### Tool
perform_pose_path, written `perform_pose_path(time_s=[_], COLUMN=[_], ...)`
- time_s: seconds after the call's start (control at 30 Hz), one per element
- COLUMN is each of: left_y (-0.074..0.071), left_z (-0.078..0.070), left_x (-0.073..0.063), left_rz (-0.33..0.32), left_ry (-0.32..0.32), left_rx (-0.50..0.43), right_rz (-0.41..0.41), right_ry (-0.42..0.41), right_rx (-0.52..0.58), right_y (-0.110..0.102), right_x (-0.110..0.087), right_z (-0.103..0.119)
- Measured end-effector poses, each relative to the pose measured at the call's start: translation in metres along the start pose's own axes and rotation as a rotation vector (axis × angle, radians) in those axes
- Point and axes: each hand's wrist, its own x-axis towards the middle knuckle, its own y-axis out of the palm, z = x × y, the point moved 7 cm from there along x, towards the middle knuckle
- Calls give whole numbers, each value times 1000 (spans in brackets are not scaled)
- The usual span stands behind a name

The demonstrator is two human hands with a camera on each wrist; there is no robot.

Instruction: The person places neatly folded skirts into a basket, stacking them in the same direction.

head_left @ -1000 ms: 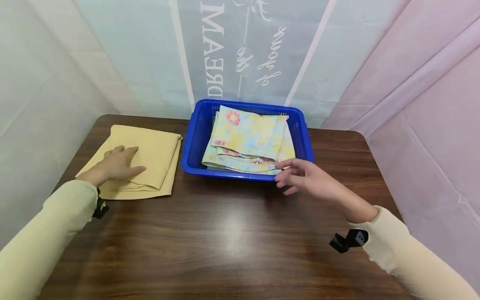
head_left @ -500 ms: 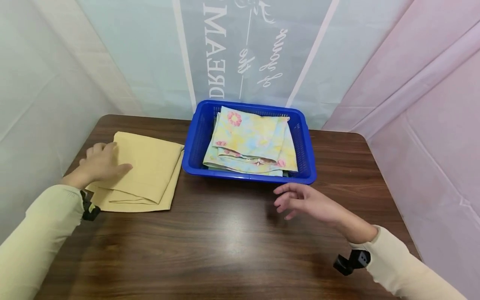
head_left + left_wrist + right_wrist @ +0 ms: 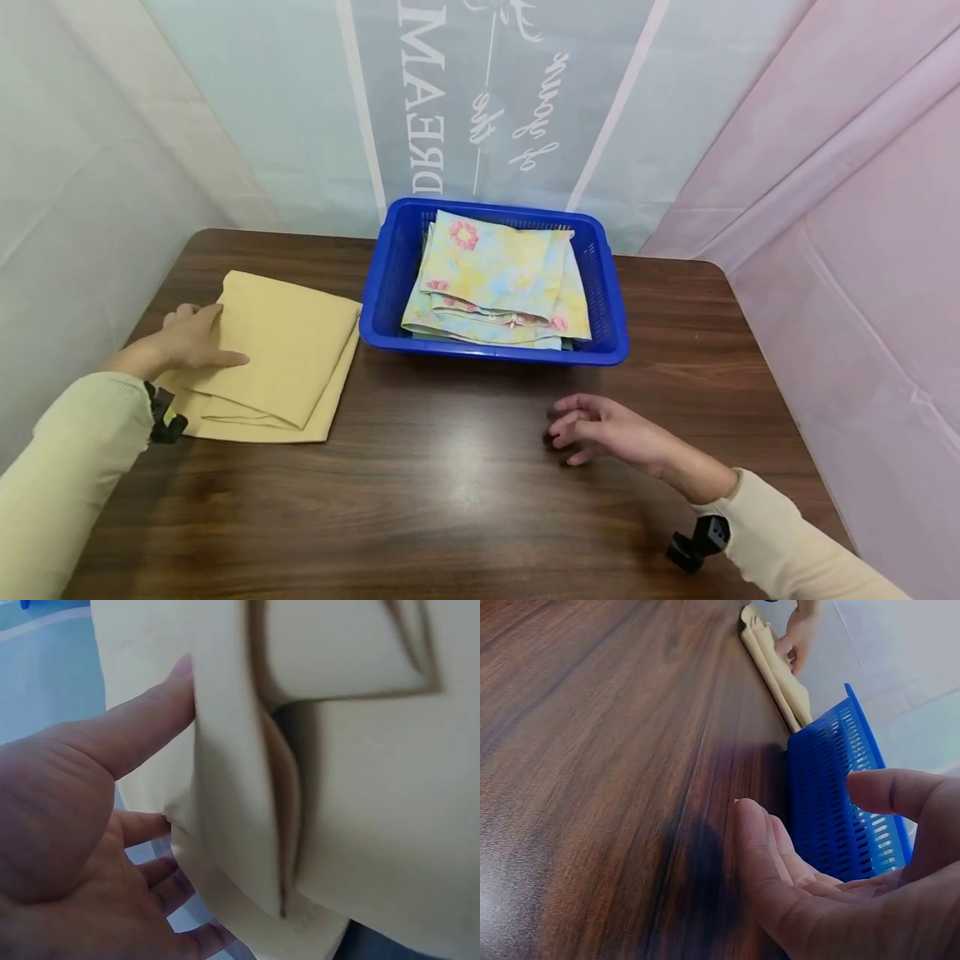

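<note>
A folded pale-yellow cloth [image 3: 288, 342] lies at the left of the table, its layers uneven along the near edge. My left hand [image 3: 183, 340] is at its left side, thumb reaching over the top and the other fingers by the edge. In the left wrist view, the left hand [image 3: 97, 817] touches the cloth [image 3: 225, 765] with thumb and index finger; the fingers look fairly straight. My right hand [image 3: 611, 429] hovers over the wood at centre right, fingers loosely bent, holding nothing. The right wrist view shows this hand [image 3: 832, 885] near the blue basket [image 3: 829, 780].
The blue plastic basket [image 3: 495, 357] stands at the table's back middle, right beside the yellow cloth. Inside lie folded floral cloths [image 3: 495, 267] in yellow and light blue. Fabric curtains surround the brown wooden table [image 3: 450, 500] on the back and sides.
The left hand has moved from the cloth's top to its left edge, and the yellow cloth has slid toward me. The right hand has drawn back from the basket's front rim.
</note>
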Motion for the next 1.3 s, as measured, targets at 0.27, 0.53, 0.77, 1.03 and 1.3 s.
perform_pose_path(time_s=[0.27, 0.53, 0.77, 1.03, 1.3], left_y=[14, 35, 51, 64, 79], left_z=[-17, -41, -68, -96, -132], left_x=[-22, -40, -51, -58, -67], left_rz=[-2, -7, -26, 43, 168], left_ry=[50, 57, 9, 10, 90], left_rx=[-9, -19, -50, -202, -466], right_rz=[14, 43, 48, 55, 50], right_ry=[-4, 11, 32, 25, 15], right_rx=[22, 38, 48, 70, 55], right_y=[1, 6, 9, 13, 17], right_x=[4, 6, 8, 11, 14], right_z=[-7, -13, -19, -22, -21])
